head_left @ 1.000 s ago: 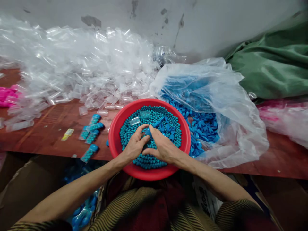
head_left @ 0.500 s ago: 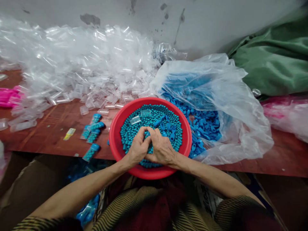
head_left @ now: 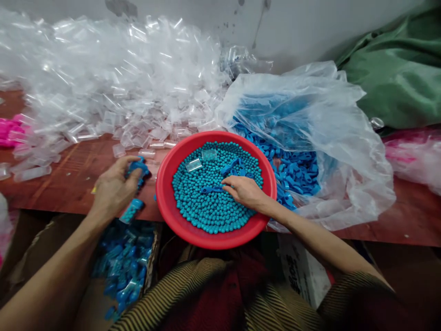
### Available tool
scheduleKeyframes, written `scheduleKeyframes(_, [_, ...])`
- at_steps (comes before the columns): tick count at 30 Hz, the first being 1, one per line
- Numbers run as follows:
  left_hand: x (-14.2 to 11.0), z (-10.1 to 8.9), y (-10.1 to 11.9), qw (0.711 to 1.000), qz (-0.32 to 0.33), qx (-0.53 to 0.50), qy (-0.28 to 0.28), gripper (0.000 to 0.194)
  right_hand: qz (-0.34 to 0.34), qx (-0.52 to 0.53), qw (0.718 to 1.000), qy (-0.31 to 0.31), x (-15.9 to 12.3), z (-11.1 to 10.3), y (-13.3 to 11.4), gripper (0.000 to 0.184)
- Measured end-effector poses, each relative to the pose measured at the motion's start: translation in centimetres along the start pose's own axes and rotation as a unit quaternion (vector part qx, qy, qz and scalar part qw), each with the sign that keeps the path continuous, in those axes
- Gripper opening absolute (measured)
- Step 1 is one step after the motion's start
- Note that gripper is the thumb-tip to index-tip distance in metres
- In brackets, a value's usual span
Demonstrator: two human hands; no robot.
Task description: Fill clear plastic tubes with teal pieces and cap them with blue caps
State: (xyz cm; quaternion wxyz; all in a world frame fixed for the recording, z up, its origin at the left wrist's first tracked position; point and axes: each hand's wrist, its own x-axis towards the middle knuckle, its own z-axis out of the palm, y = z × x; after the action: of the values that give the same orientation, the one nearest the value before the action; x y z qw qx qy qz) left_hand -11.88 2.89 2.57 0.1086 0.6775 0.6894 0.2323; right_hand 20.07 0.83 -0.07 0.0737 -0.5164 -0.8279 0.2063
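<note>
My left hand (head_left: 113,189) is left of the red basin, its thumb and fingers closed around a blue-capped tube (head_left: 137,166); the hand hides part of it. Just below the fingertips a clear tube of blue beads with a blue cap (head_left: 132,210) lies at the table edge. Over the basin (head_left: 165,214), my right hand (head_left: 247,191) pinches the end of a blue plastic cap (head_left: 211,189). Blue beads (head_left: 203,209) fill the basin. On them rest a clear empty tube (head_left: 194,165), another clear tube (head_left: 208,154) and more blue caps (head_left: 234,166).
A large heap of clear tubes (head_left: 138,82) covers the back left. At right, a plastic bag (head_left: 347,151) spills blue caps (head_left: 298,172). Below the table edge, a carton holds blue-capped tubes (head_left: 126,262). Pink pieces (head_left: 12,132) lie far left; green cloth (head_left: 396,82) is back right.
My hands were together over the basin; now they are apart. My left hand has moved left to the filled tubes, and my right hand has taken hold of a blue cap.
</note>
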Motion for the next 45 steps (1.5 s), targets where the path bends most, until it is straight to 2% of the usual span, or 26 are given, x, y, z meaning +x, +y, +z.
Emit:
scheduleKeyframes(3, [0.7, -0.6, 0.3, 0.989, -0.008, 0.136, 0.052, 0.038, -0.018, -0.063, 0.997, -0.049, 1.2, 0.4, -1.2, 0.019])
scheduleKeyframes(5, [0.8, 0.0, 2.2, 0.987, 0.045, 0.144, 0.049, 0.038, -0.037, -0.111, 0.990, -0.076, 2.3, 1.0, -2.0, 0.019])
scheduleKeyframes(8, [1.0, 1.9, 5.8, 0.981, 0.129, 0.131, -0.054, 0.035, -0.068, -0.168, 0.975, -0.125, 3.3, 2.1, -2.6, 0.022])
scheduleKeyframes(11, [2.1, 4.2, 8.2, 0.961, 0.169, 0.167, -0.141, 0.035, -0.040, -0.198, 0.973, -0.111, 3.3, 2.8, -2.5, 0.024])
scheduleKeyframes(13, [3.2, 5.8, 8.8, 0.946, 0.178, 0.198, -0.182, 0.037, -0.017, -0.204, 0.974, -0.097, 3.1, 2.8, -2.2, 0.027])
scheduleKeyframes(17, [5.1, 8.4, 8.9, 0.924, 0.161, 0.226, -0.262, 0.037, -0.026, -0.201, 0.970, -0.131, 2.9, 2.6, -1.6, 0.023])
scheduleKeyframes(23, [5.3, 9.7, 10.0, 0.916, 0.130, 0.189, -0.328, 0.032, -0.030, -0.189, 0.968, -0.160, 2.4, 1.0, -0.8, 0.024])
scheduleKeyframes(28, [5.6, 11.9, 11.3, 0.891, 0.063, 0.118, -0.433, 0.009, 0.012, -0.159, 0.975, -0.153, 0.4, -0.7, 0.8, 0.023])
scheduleKeyframes(31, [5.7, 13.9, 12.3, 0.881, 0.005, 0.042, -0.472, 0.008, 0.032, -0.111, 0.981, -0.154, -0.3, -1.0, 1.7, 0.028])
scheduleKeyframes(34, [5.1, 14.9, 12.9, 0.868, -0.042, -0.081, -0.489, 0.008, 0.043, -0.018, 0.994, -0.103, -0.2, -0.9, 2.4, 0.027])
scheduleKeyframes(38, [4.3, 14.1, 12.2, 0.813, -0.076, -0.259, -0.515, 0.014, 0.067, 0.119, 0.990, -0.033, 0.0, -0.9, 3.2, 0.018])
scheduleKeyframes(42, [4.2, 13.0, 11.0, 0.763, -0.104, -0.369, -0.520, 0.021, 0.076, 0.220, 0.972, -0.031, -0.2, -1.1, 3.7, 0.017])
scheduleKeyframes(45, [4.1, 12.9, 10.4, 0.734, -0.132, -0.431, -0.509, 0.028, 0.060, 0.248, 0.967, -0.015, -0.2, -1.3, 3.7, 0.017])
